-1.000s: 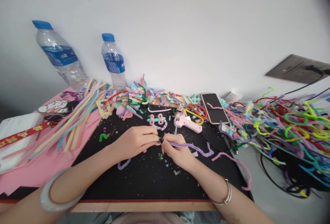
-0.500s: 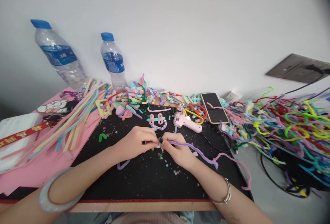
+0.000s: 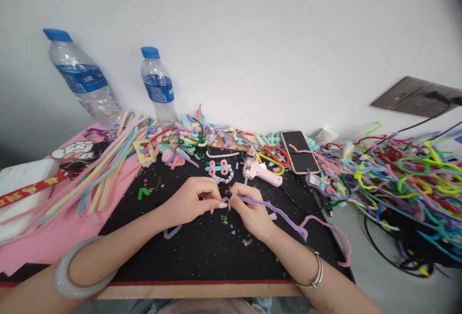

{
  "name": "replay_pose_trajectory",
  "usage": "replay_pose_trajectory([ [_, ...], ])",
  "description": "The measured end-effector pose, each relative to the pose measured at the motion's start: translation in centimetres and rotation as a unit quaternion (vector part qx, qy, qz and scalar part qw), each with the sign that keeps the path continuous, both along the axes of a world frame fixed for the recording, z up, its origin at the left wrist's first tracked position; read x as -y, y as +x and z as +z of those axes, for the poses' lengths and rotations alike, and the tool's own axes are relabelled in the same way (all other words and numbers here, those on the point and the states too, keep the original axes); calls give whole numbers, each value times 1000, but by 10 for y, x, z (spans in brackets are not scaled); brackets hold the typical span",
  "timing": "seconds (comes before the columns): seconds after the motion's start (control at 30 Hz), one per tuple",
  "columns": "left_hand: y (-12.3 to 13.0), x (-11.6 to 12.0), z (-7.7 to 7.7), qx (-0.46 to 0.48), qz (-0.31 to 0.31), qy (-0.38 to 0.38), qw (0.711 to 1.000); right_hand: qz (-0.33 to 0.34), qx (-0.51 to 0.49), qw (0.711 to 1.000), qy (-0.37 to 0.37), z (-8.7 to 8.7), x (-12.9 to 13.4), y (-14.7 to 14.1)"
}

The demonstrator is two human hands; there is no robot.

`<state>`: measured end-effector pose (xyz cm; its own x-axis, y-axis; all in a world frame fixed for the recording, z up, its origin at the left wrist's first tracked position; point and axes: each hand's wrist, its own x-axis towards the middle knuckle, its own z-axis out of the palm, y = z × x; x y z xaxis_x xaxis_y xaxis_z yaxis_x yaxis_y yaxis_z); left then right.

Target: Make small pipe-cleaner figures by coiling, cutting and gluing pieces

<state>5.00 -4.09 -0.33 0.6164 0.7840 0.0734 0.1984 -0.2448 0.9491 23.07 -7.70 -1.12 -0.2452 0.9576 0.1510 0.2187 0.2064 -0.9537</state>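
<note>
Both my hands meet over the black mat (image 3: 216, 261). My left hand (image 3: 193, 201) pinches one end of a purple pipe cleaner (image 3: 276, 208) between thumb and finger. Close beside it, my right hand (image 3: 249, 208) is closed on the same pipe cleaner, whose long tail runs out to the right across the mat. A purple loop (image 3: 172, 232) lies under my left wrist, partly hidden. Just beyond my hands are a pink and green pipe-cleaner piece (image 3: 218, 167) and a pale pink glue gun (image 3: 265, 173). A pink pipe cleaner (image 3: 334, 227) curves beside my right wrist.
Two water bottles (image 3: 158, 85) stand at the wall. Heaped pipe cleaners (image 3: 390, 174) cover the right side, near a phone (image 3: 300, 151) and cables. Pink sheets (image 3: 119, 179) with long straight pipe cleaners (image 3: 108, 169) lie at left. Green scraps (image 3: 143, 192) dot the mat.
My fingertips have drawn slightly apart, showing a short purple stretch between them. The pipe cleaner's tail has shifted a little to the right.
</note>
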Motion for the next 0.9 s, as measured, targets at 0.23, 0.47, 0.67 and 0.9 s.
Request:
replay_pose_trajectory([
  [0.23,3,-1,-7,49,26,-111,992,-12,-91,995,-42,-7,0,1],
  [0.47,-4,-9,-4,0,7,-48,999,-11,-90,994,-63,-10,-3,4],
  [0.67,-5,-6,-3,-47,-19,-62,997,14,-7,999,-37,-3,-2,-1],
  [0.9,3,2,-6,23,46,-141,989,-10,17,1000,-10,-4,1,-4],
])
